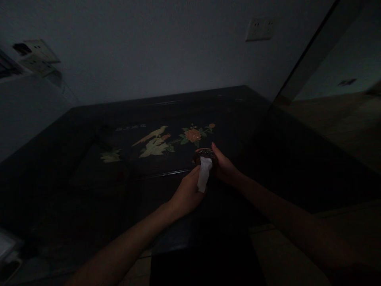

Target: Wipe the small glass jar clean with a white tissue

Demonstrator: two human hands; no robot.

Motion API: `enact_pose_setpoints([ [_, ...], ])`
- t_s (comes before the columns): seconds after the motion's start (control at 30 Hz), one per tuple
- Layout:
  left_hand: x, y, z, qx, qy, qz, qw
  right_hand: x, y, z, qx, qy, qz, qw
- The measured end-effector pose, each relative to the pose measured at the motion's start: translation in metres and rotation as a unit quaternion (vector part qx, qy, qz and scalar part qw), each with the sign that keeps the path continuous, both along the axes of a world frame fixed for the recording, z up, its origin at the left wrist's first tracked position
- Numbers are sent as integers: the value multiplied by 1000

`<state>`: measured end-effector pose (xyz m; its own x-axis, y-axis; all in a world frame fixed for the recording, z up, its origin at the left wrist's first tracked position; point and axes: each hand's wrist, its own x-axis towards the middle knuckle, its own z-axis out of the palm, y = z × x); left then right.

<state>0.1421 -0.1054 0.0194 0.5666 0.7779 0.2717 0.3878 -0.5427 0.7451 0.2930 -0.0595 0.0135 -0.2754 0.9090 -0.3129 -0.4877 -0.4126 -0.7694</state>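
Observation:
The scene is very dim. My right hand (224,167) is wrapped around a small round dark object (204,154), held just above a black lacquered table (89,178). My left hand (188,192) pinches a white tissue (204,173) and presses it into or against that round object. What the object is cannot be made out in the dark. Both forearms reach in from the bottom of the view.
The tabletop bears an inlaid picture of a bird (151,136) and an orange flower (193,135). A white wall stands behind with a socket plate (260,28) at upper right. A dark frame edge (309,59) runs diagonally on the right. Switch boxes (35,55) sit at upper left.

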Motion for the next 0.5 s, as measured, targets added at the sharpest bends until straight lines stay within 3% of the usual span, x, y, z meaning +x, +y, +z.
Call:
enact_pose_setpoints([
  [0.1,2,-1,-1,-3,-7,-1,1000,0,2,-2,-9,6,-7,1000],
  [0.23,-2,0,1,50,98,-9,994,-1,1,-1,-3,16,-6,1000],
  [0.37,-7,2,10,116,261,-4,958,-2,-2,3,-5,16,0,1000],
  [0.5,-8,4,13,206,346,1,915,-2,-1,4,-13,30,-3,999],
])
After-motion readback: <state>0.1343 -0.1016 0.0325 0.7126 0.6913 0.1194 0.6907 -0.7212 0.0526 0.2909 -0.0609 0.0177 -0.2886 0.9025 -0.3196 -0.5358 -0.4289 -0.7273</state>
